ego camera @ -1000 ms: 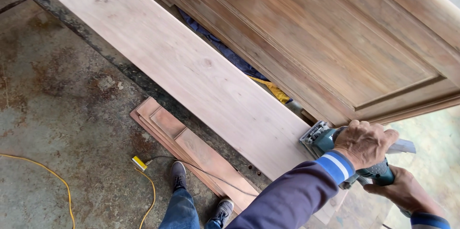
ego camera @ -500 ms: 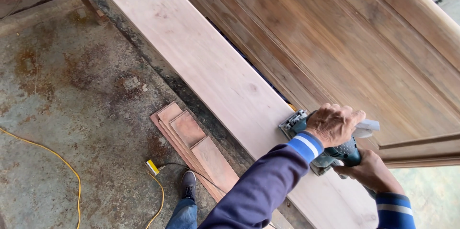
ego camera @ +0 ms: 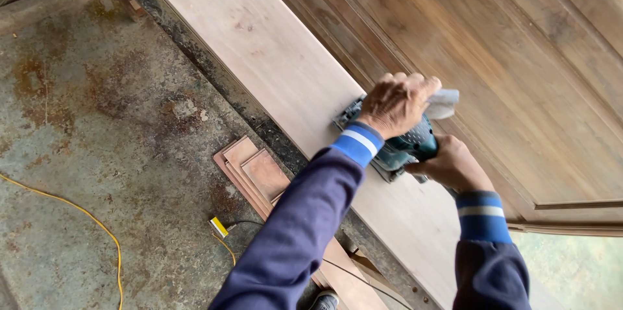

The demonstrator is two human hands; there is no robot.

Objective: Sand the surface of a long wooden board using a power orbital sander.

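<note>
Knuckles bent, the left hand (ego camera: 397, 104) is clamped over the front knob of a teal power planer (ego camera: 399, 138), fingers curled tight around it. The right hand (ego camera: 451, 162) grips the planer's rear handle just behind and to the right, closed fully around it. Both wrists emerge from dark blue sleeves (ego camera: 305, 219) with lighter blue and white striped cuffs. The planer sits flat on a long pale wooden board (ego camera: 259, 50), near the board's right edge and roughly midway along the stretch that shows, its metal sole touching the wood. A pale chute juts from the tool's far right side.

The board runs diagonally from far left to near right. Its left edge is dark and rough. Just right of the board, and parallel with it, lies a large brown panelled door (ego camera: 493, 57) with raised mouldings, filling the far right of the scene.

Left of the board and lower down is a stained, rust-blotched concrete floor (ego camera: 97, 122). On it, close under the board's left edge, lies a stack of short reddish wood offcuts (ego camera: 256, 174), overlapping one another. Near them a yellow plug (ego camera: 219, 226) joins a thin dark cable, and a yellow cord (ego camera: 97, 226) curves across the floor at near left. The toe of a shoe (ego camera: 324, 299) shows at the near edge, beside the offcuts.
</note>
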